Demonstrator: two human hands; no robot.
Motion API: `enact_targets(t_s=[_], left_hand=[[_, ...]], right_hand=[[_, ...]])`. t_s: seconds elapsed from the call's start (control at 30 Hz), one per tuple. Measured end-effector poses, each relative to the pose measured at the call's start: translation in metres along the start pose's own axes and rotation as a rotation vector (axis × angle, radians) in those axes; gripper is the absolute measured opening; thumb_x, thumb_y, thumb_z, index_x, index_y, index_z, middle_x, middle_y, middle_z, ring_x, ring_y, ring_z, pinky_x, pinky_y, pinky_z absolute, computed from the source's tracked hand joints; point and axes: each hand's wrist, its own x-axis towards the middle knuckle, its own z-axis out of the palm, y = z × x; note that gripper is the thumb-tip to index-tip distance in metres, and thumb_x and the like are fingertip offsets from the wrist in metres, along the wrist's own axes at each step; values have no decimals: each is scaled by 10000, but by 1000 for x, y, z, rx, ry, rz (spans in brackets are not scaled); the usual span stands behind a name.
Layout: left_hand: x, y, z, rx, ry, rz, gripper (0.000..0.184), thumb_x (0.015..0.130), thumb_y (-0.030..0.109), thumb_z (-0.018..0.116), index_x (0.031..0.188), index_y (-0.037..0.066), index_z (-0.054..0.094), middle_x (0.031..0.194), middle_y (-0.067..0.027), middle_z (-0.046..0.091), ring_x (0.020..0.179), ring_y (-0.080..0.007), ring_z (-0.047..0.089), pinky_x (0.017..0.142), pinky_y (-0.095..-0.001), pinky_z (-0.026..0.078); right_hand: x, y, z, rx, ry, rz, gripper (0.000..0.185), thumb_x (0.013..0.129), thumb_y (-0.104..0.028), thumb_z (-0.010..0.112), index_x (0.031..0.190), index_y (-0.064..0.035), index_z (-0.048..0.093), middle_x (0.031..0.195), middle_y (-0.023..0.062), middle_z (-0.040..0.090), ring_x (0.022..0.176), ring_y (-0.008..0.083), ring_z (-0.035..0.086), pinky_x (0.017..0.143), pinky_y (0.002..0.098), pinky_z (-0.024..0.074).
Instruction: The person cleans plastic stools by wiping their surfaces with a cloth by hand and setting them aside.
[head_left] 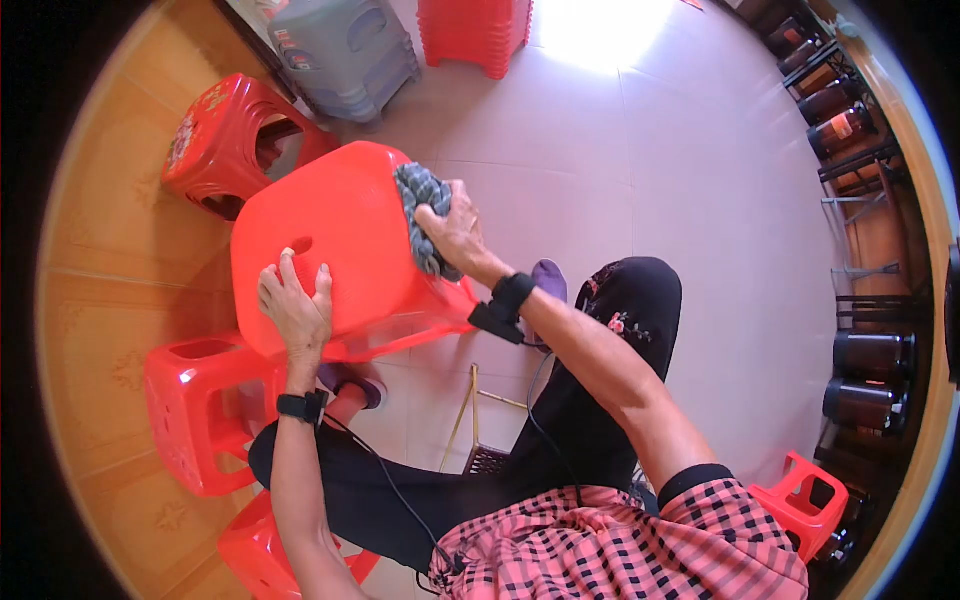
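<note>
Red plastic stool point(350, 215), grey checked cloth point(416, 188) at its edge.
Left hand point(298, 308): fingers spread on the seat, one tip beside the hole point(303, 244), gripping nothing. Right hand point(456, 228), farther: fingers curled over the bunched cloth.

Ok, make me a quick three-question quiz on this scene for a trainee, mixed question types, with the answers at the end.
1. Multiple choice: what does the right hand hold?
a) a brush
b) a grey patterned cloth
c) a cup

2. True or false: the left hand grips a leg of the nearest large red stool.

3. Fill in the blank: at the top of the picture, the stack just left of the red stack is ____ in colour.

Key:
1. b
2. False; it is spread over the seat.
3. grey
</note>
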Motion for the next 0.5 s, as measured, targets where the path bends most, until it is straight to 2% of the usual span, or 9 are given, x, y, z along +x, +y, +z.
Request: enact_targets(t_s=[0.1,0.17,0.27,0.33,0.37,0.43,0.47,0.5], left_hand=[[1,2,-2,-2,12,4,594,814,417,632,1256,45,492,1095,-188,447,1072,-361,437,906,-499,350],[-1,4,-4,16,8,-4,590,815,417,633,1253,47,494,1094,-187,451,1068,-361,441,902,-494,356],[2,6,-3,21,11,-28,579,813,411,636,1246,52,500,1098,-184,454,1068,-361,444,899,-491,363],[4,3,-3,21,13,-44,571,811,404,639,1241,54,504,1104,-183,453,1071,-361,443,901,-492,363],[4,3,-2,11,15,-41,545,827,395,626,1236,57,499,1099,-178,458,1074,-359,446,908,-491,364],[0,0,-2,2,9,-55,520,844,385,613,1231,59,495,1094,-173,462,1077,-357,449,916,-491,364],[-1,0,0,4,32,-40,518,841,383,616,1228,61,497,1096,-172,464,1075,-356,452,912,-492,367],[0,-1,1,1,58,-24,515,838,381,619,1225,63,498,1097,-171,466,1074,-354,454,907,-492,370]], right_hand=[[-44,12,-8,-27,28,-52,507,746,-266,605,1132,30,464,914,298,618,896,431,620,830,453,483],[-75,22,-18,-30,-32,3,494,756,-251,594,1140,27,455,928,295,610,907,428,616,833,461,480],[-110,94,-16,-70,-11,61,497,746,-260,606,1135,20,473,958,275,615,920,409,618,827,448,483],[-127,143,-12,-136,-28,393,493,728,-270,630,1113,12,505,979,245,623,917,371,626,816,427,486],[-132,134,-13,-68,19,497,499,707,-281,656,1090,13,530,948,213,641,887,328,636,802,408,492],[-123,137,-6,-4,61,435,396,757,-213,637,1079,-9,531,843,90,616,764,174,597,689,318,497],[-119,140,-8,30,92,369,390,762,-197,635,1086,-8,532,831,76,612,751,153,586,676,304,493],[-113,101,-17,61,126,299,384,766,-181,633,1094,-7,534,818,62,609,738,132,574,662,290,490]])
